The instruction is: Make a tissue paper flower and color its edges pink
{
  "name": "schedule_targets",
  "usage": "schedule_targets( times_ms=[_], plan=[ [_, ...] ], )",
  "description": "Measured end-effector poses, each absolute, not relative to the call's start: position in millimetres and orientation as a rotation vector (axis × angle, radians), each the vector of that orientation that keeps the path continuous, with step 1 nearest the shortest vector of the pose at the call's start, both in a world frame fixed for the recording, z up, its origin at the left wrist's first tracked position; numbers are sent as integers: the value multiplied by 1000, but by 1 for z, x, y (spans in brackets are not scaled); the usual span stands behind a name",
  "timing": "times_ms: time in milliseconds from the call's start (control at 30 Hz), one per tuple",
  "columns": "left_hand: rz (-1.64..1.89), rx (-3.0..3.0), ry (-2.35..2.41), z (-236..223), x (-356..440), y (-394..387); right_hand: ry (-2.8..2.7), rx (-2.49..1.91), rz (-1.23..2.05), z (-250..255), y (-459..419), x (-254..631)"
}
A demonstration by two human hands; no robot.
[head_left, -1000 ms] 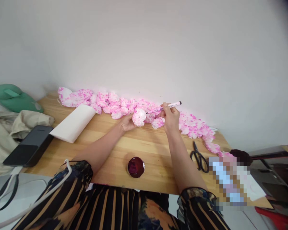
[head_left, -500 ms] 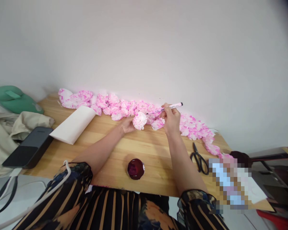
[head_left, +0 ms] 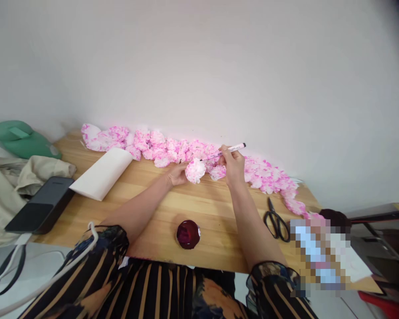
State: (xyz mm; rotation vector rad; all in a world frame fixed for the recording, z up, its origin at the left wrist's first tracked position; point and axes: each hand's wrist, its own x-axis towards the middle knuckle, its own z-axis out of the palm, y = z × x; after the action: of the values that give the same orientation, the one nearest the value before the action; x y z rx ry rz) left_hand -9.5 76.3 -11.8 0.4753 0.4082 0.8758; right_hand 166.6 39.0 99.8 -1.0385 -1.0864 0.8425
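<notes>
My left hand (head_left: 176, 174) is closed on a white and pink paper flower (head_left: 195, 170) at the far side of the wooden table (head_left: 153, 208). My right hand (head_left: 233, 165) pinches a thin pink-and-white pen (head_left: 224, 152), whose tip points left at the top of that flower. Behind both hands a long row of pink-dabbed paper flowers (head_left: 159, 146) lies along the wall.
A small round dish of dark red dye (head_left: 188, 233) sits near the table's front edge. Black scissors (head_left: 276, 220) lie at the right. A white folded sheet (head_left: 101, 173) and a dark phone-like device (head_left: 40, 205) lie at the left, beside beige cloth (head_left: 26, 170).
Both hands have shifted slightly with the flower. The pen's back end has swung a little left and its tip stays at the flower.
</notes>
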Motion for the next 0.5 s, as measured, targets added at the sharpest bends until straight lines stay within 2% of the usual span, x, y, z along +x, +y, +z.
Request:
schedule_targets(
  times_ms=[500],
  plan=[
    [834,541,485,-2,-8,71,-1108,-1012,797,106,35,165]
  ],
)
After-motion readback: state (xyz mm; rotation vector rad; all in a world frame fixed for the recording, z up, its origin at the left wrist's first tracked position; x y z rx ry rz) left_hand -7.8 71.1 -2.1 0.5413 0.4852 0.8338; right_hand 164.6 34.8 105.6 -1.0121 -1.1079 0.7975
